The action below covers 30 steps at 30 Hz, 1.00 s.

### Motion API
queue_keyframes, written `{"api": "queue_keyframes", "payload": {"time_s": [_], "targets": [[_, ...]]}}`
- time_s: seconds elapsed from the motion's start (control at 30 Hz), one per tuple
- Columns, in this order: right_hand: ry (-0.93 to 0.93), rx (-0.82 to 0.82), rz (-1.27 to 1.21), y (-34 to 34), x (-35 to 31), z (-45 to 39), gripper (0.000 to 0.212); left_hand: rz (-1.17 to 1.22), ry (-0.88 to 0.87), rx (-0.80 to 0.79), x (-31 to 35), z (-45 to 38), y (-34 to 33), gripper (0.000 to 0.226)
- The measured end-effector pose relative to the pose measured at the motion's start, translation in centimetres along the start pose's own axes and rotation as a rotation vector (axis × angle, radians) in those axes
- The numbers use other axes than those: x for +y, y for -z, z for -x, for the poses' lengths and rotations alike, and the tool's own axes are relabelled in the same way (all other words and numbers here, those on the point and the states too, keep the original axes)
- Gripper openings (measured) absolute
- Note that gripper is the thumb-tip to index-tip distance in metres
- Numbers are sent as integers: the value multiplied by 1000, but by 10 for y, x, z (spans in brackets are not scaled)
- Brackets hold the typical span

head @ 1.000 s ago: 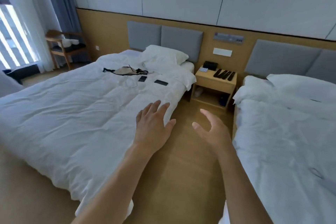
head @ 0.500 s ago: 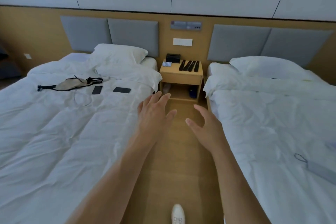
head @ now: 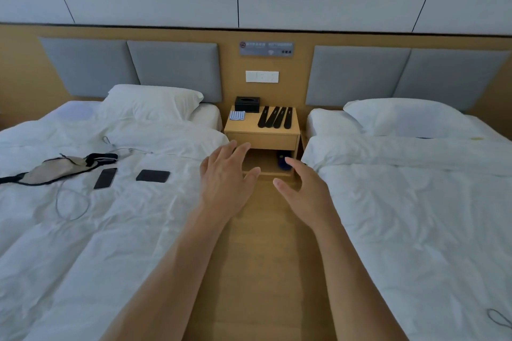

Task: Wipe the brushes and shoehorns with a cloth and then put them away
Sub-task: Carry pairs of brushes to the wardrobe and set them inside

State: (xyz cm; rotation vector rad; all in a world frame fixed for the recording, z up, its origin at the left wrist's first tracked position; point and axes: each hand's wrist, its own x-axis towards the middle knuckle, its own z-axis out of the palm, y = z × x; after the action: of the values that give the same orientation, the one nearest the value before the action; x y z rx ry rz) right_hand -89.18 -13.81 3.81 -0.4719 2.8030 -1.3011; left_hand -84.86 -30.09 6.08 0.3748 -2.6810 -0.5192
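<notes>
We hold both bare forearms stretched forward, side by side. Left hand (head: 225, 183): back up, fingers straight and spread, holding nothing. Right hand (head: 306, 192): turned thumb-side up, fingers loosely extended, palm facing left, holding nothing. Hands apart, not touching.

Both forearms bare, no sleeves or jewellery.

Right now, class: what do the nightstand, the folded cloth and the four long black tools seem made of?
Nightstand: probably wood or laminate, matt tan. Folded cloth: woven fabric, blue-white stripes or checks. Four long black tools: likely plastic; too far to be sure.
</notes>
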Motion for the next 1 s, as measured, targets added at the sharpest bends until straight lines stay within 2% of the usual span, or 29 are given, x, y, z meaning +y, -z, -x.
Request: {"api": "queue_keyframes", "payload": {"time_s": [0.37,0.7,1.0], "targets": [[-104,96,33,-25,31,-171,59,123,-107,-78,-33,-180,-86,54],[-254,169,58,-62,10,-364,59,137,-194,-176,-77,-396,-135,58],[-326,185,84,-75,32,-483,55,163,-256,-241,-79,-515,-203,58]]}}
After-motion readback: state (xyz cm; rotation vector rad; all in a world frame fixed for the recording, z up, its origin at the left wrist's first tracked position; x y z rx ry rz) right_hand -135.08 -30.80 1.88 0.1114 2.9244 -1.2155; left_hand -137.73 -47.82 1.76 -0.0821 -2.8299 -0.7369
